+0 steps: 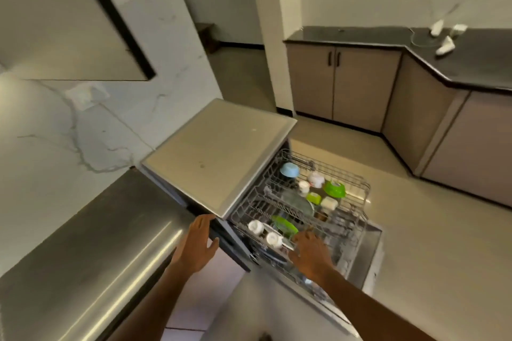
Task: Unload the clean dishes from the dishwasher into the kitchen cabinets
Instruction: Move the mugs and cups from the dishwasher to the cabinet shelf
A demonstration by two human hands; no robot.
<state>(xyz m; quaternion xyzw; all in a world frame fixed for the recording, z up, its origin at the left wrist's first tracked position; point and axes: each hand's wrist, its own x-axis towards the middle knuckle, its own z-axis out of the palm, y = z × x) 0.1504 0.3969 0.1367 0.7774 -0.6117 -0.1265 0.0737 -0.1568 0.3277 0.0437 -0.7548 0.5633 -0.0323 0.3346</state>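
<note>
- My left hand (198, 243) is open, fingers straight, its fingertips at the front corner of the dishwasher's flat beige top panel (221, 158).
- My right hand (310, 253) is spread open with relaxed fingers over the front edge of the pulled-out grey wire dish rack (357, 219), holding nothing; I cannot tell whether it touches the wire.
- Just beside my right hand's fingers sit two small white cups (256, 227) and a bright green plate (284, 225) standing on edge.
- Further back in the rack are a grey round plate (297, 202), a small green square container (314, 197), a cream square container (329, 203), a green round bowl (335, 188) and a pale blue bowl (289, 169).
- The dishwasher's door (365, 255) lies folded down under the rack.
- To my left runs a brushed steel tabletop (91, 252) against a white marbled wall (55, 133).
- Across the floor stand beige lower cabinets (343, 83) with a black tabletop (471, 63) carrying a few white objects (444, 46).
</note>
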